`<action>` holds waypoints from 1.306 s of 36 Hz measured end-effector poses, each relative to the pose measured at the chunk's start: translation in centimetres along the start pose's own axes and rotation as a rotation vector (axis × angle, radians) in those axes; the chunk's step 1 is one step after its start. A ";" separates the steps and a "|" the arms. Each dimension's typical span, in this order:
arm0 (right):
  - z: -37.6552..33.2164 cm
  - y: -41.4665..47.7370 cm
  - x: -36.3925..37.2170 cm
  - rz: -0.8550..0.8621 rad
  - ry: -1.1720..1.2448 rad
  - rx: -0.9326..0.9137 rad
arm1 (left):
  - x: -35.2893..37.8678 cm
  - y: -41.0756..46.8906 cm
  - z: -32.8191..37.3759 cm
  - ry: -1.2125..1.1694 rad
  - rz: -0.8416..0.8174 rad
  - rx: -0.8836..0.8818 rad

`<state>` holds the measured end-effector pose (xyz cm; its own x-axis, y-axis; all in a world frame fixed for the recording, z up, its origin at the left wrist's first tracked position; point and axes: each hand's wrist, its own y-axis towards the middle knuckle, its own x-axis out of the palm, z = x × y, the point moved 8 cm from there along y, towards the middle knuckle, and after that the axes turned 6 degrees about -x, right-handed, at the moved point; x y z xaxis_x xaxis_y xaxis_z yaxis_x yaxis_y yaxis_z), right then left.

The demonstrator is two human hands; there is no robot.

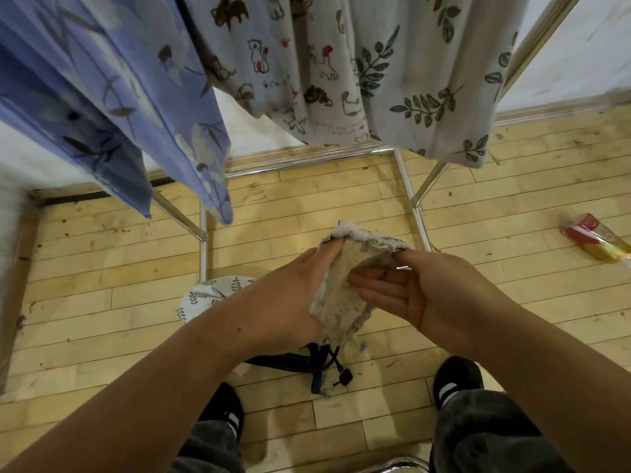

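A small pale patterned cloth hangs between my two hands above the wooden floor. My left hand grips its left edge, thumb up along the top corner. My right hand pinches the top right edge with thumb and forefinger, while its other fingers lie flat against the cloth's front. The cloth's lower end is frayed and dangles loose.
A metal drying rack stands in front with a blue floral sheet on the left and white printed cloths on the right. A leaf-print cloth, a dark strap and a red-yellow packet lie on the floor.
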<state>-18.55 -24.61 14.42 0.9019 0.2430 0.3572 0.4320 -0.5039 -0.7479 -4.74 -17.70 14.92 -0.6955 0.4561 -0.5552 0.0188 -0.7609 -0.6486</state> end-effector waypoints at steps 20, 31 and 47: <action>0.0 -0.4 0.8 -0.022 0.198 0.051 | 0.7 0.5 0.1 -0.031 -0.030 -0.004; -0.5 0.4 -0.4 -0.017 -0.104 -0.075 | 0.4 0.3 -0.2 -0.001 -0.034 -0.045; -0.5 1.8 -1.4 0.026 -0.707 -0.275 | -1.6 -1.8 -4.4 0.067 0.045 -0.189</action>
<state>-19.05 -26.26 12.79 0.7361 0.6548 -0.1716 0.4786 -0.6827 -0.5521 -0.51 -15.06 14.67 -0.6421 0.4579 -0.6149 0.1873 -0.6840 -0.7050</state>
